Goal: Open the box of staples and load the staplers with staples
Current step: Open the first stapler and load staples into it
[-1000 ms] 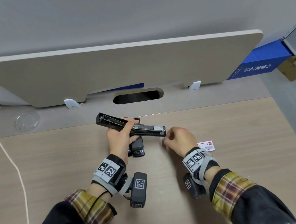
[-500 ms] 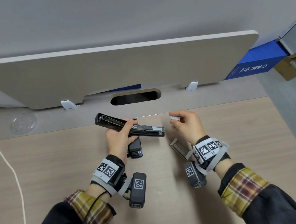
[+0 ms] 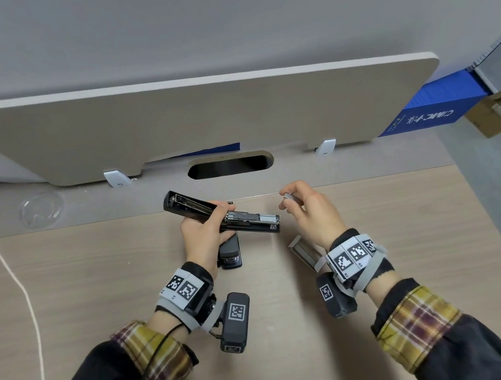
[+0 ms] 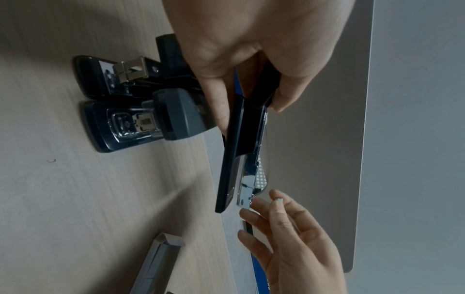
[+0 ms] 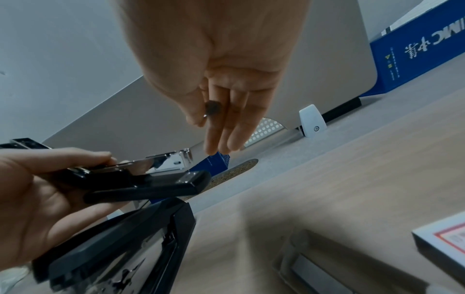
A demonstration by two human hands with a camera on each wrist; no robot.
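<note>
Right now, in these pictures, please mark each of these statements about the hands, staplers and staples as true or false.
1. The left hand holds an opened stapler above the desk. True.
2. The right hand is empty. False: it pinches a small strip of staples.
3. Two more staplers lie on the desk under the left hand. True.
4. The staples are already inside the held stapler. False: the strip is still apart from the stapler, in the fingers.
5. The staple tray lies on the desk by the right wrist. True.
</note>
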